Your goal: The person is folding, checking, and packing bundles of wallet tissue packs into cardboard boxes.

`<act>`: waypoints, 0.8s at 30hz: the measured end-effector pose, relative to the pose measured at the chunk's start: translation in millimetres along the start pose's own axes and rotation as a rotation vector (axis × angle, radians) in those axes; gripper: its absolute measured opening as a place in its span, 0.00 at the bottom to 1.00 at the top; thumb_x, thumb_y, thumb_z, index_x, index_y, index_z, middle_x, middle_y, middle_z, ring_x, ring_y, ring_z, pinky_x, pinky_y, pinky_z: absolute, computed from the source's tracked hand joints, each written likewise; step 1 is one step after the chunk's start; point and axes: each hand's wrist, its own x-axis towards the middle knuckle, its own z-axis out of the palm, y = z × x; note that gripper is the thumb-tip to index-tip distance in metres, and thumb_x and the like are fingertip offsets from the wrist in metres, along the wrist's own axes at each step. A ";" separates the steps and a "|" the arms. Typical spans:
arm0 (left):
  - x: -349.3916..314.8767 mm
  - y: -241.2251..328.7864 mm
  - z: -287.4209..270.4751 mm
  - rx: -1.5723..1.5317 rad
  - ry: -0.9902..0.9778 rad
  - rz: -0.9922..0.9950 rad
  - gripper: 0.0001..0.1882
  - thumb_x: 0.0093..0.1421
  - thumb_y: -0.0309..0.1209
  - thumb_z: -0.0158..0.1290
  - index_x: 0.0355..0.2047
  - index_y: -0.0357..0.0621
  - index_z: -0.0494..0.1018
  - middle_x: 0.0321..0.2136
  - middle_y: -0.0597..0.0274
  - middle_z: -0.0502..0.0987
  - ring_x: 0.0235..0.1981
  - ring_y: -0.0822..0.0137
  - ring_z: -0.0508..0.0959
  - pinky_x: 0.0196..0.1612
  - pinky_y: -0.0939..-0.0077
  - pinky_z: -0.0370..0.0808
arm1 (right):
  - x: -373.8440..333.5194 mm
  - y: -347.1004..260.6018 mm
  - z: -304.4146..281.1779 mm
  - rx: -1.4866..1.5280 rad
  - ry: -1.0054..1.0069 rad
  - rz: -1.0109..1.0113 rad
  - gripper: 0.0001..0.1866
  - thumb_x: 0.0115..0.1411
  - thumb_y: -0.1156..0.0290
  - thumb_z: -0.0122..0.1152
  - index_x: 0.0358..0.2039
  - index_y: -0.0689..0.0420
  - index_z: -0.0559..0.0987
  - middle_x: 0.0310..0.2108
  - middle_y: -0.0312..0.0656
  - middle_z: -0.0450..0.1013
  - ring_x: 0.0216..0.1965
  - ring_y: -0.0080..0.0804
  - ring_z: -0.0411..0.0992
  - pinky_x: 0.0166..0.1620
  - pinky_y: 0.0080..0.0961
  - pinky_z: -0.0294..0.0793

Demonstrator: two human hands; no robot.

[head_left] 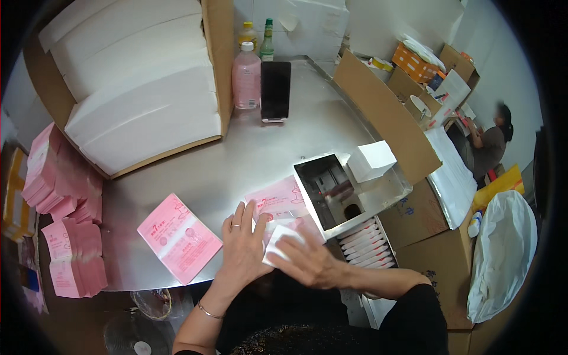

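My left hand (245,242), with a ring and a bracelet, rests with its fingers stretched out on a pink printed packet (275,198). Its thumb side meets a white folded sheet (275,239). My right hand (310,260) lies over that sheet from the other side; motion smears its fingers, so its grip is unclear. Part of the packet is hidden under both hands. To the left lies a flat stack of pink printed packets (177,239). Beyond my right hand stands a metal-rimmed box (324,222) with a dark, reflective inside.
A large carton (225,71) of white sheets stands far left, above bundled pink packets (74,254). A phone (276,92) and bottles (246,77) stand at the back. Right are a white block (373,161), slim wrapped packs (367,245), cartons (423,248) and a seated person (491,139).
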 end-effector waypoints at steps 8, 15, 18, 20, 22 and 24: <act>15.6 3.2 7.6 0.127 -0.045 -0.061 0.40 0.44 0.44 0.63 0.57 0.39 0.69 0.68 0.42 0.57 0.68 0.37 0.55 0.61 0.33 0.53 | 37.2 44.7 16.6 0.064 0.080 0.266 0.15 0.46 0.75 0.60 0.37 0.65 0.79 0.33 0.52 0.74 0.39 0.50 0.74 0.60 0.55 0.64; 21.7 24.6 0.0 0.276 -0.068 -0.081 0.27 0.55 0.47 0.58 0.52 0.46 0.75 0.47 0.53 0.71 0.43 0.53 0.68 0.42 0.58 0.62 | -34.2 153.3 -64.2 -0.727 0.139 0.760 0.10 0.58 0.72 0.60 0.40 0.61 0.79 0.32 0.47 0.71 0.37 0.46 0.71 0.43 0.44 0.68; 25.9 22.1 -2.6 0.247 -0.058 -0.075 0.28 0.56 0.51 0.59 0.49 0.45 0.75 0.45 0.53 0.71 0.43 0.54 0.69 0.42 0.58 0.62 | -39.7 164.9 -62.4 -0.667 0.088 0.872 0.09 0.60 0.71 0.60 0.38 0.60 0.82 0.32 0.49 0.73 0.37 0.46 0.71 0.43 0.44 0.70; 21.6 17.2 -5.7 0.266 0.007 -0.037 0.29 0.55 0.53 0.60 0.48 0.44 0.75 0.44 0.54 0.71 0.42 0.55 0.69 0.41 0.58 0.62 | -40.9 160.8 -62.3 -0.642 0.086 0.916 0.08 0.60 0.71 0.60 0.34 0.60 0.84 0.32 0.50 0.74 0.37 0.47 0.72 0.44 0.44 0.70; 22.3 13.1 -6.4 0.251 -0.012 0.020 0.26 0.55 0.50 0.61 0.44 0.43 0.76 0.44 0.54 0.72 0.40 0.56 0.70 0.38 0.58 0.64 | -40.3 166.2 -66.7 -0.503 0.190 0.934 0.09 0.60 0.69 0.59 0.28 0.60 0.82 0.31 0.47 0.73 0.39 0.46 0.71 0.44 0.44 0.70; 22.0 19.3 -0.1 0.263 -0.040 0.038 0.25 0.56 0.49 0.61 0.43 0.42 0.75 0.44 0.54 0.72 0.39 0.56 0.70 0.37 0.60 0.65 | -44.0 165.5 -71.7 -0.471 0.226 0.924 0.09 0.60 0.70 0.59 0.30 0.61 0.83 0.31 0.48 0.74 0.39 0.47 0.71 0.42 0.43 0.71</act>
